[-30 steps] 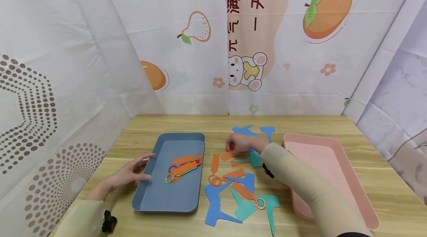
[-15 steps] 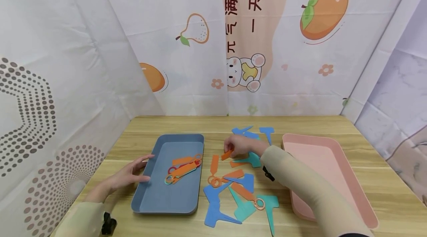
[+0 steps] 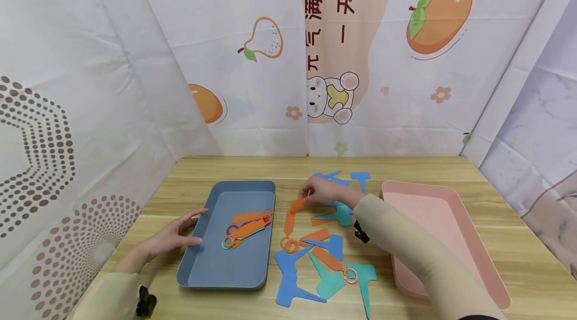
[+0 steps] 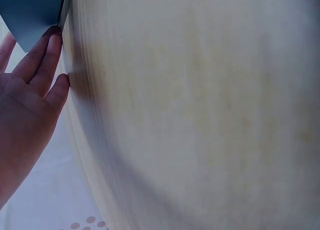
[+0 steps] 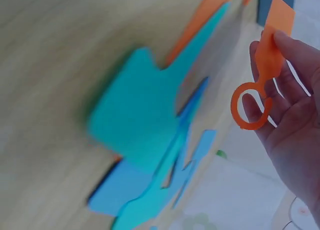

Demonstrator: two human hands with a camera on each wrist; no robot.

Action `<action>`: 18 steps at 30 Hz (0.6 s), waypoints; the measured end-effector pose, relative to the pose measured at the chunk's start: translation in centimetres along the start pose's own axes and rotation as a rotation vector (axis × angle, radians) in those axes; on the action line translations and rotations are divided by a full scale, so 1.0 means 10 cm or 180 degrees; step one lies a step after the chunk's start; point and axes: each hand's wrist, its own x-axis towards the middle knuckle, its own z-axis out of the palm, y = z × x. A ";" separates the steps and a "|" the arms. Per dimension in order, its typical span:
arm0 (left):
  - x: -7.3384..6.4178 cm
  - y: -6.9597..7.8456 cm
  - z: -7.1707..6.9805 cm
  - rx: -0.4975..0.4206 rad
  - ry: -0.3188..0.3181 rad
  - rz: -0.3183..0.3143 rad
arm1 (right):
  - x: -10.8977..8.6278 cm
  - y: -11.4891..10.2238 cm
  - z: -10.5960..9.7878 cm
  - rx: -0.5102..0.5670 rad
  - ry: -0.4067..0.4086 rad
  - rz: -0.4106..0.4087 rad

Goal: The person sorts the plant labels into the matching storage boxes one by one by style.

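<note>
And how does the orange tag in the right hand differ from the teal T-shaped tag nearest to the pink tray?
The orange tag ends in a ring; the teal tag has a wide head and a tapering stem. The orange tag is pinched by the right hand, while the teal tag lies on the table. Both look thin and flat.

Backed by wht. curtain [image 3: 266, 89] w/ fruit prints [image 3: 439, 19] & cartoon animal [image 3: 333, 98]; flanked L by dotted wht. cloth [image 3: 90, 124], R by marble-pattern sheet [image 3: 534, 124]; bottomed w/ lt. wood-grain tabletop [image 3: 288, 166].
</note>
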 end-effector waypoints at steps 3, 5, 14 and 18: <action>0.00 0.00 0.00 0.0005 0.0005 -0.0013 | 0.04 -0.08 -0.01 0.0041 0.0076 0.0007; 0.00 0.00 0.00 0.0004 0.0002 -0.0016 | 0.07 -0.14 -0.01 0.0056 0.0109 0.0007; 0.00 -0.01 0.00 0.0003 -0.0002 -0.0005 | 0.20 -0.45 -0.07 0.0091 0.0160 -0.0207; 0.01 -0.01 0.00 0.0004 -0.0001 -0.0003 | 0.28 -0.61 -0.06 -0.0006 0.0169 -0.0294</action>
